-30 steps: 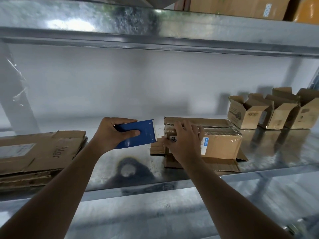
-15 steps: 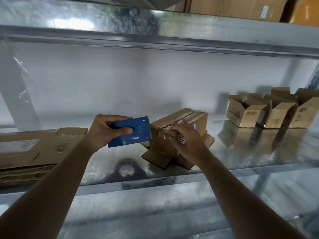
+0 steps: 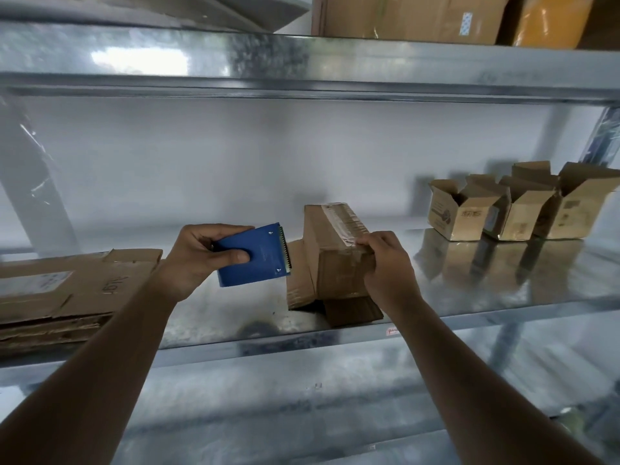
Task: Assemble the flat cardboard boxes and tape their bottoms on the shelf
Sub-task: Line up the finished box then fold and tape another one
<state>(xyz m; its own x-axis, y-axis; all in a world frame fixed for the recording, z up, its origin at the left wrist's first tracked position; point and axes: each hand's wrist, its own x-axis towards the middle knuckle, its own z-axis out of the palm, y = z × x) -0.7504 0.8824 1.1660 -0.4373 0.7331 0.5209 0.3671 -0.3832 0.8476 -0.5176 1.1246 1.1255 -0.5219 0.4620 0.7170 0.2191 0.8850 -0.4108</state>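
- While the box [image 3: 330, 263] sat bottom-up near the front edge of the metal shelf [image 3: 503, 290], the right hand [image 3: 385, 266] was curled over its near right corner, fingers pressing the tape end [image 3: 349, 241] down onto the cardboard.
- Left hand [image 3: 201, 260] was wrapped around a blue tape cutter [image 3: 253, 256], thumb across its face, toothed edge pointing right and just beside the box's left flap [image 3: 298, 280]. So the box lay directly right of that hand, close enough that the teeth nearly touched it.
- Long axis of the box, and the tape strip [image 3: 342, 216] on top, ran from the person toward the back wall, so I'd guess any more taping or smoothing goes along that line, with the right hand nearer the seam.
- Open flaps were splayed under and around the box on the shiny shelf, which probably made it a bit wobbly.
- Off to the left, a stack of flat cardboard boxes [image 3: 67, 290] lay well apart from the hands, not folded yet.
- Further back right, three assembled boxes [image 3: 516, 209] stood in a row, flaps up.
- Behind everything was a plain white wall [image 3: 235, 162], and the upper shelf [image 3: 302, 58] carried bigger cartons.
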